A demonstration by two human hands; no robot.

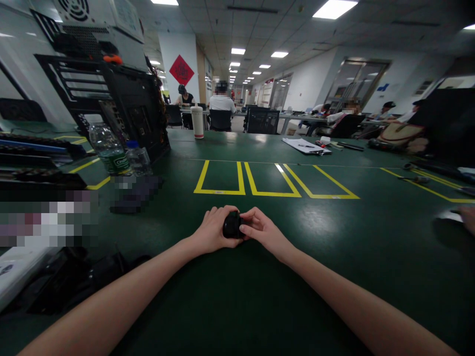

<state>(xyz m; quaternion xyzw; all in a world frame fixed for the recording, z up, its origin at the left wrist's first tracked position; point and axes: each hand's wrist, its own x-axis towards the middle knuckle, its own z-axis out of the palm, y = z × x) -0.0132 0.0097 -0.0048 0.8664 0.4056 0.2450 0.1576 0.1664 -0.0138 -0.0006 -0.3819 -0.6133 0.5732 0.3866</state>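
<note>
Both my hands meet over the dark green table (pixel 334 247), just below the yellow-taped rectangles (pixel 260 183). My left hand (pixel 213 230) curls round a small black rounded object (pixel 232 225) from the left. My right hand (pixel 260 228) pinches the same object from the right, thumb on its front. The object rests low, at or just above the table surface; what it is I cannot make out.
An open black computer case (pixel 122 99) stands at the far left, with two water bottles (pixel 109 148) before it. Black items (pixel 74 282) lie near my left forearm. A white bottle (pixel 198 122), a clipboard with papers (pixel 306 145) and tools (pixel 419 179) lie farther off. People sit at the back.
</note>
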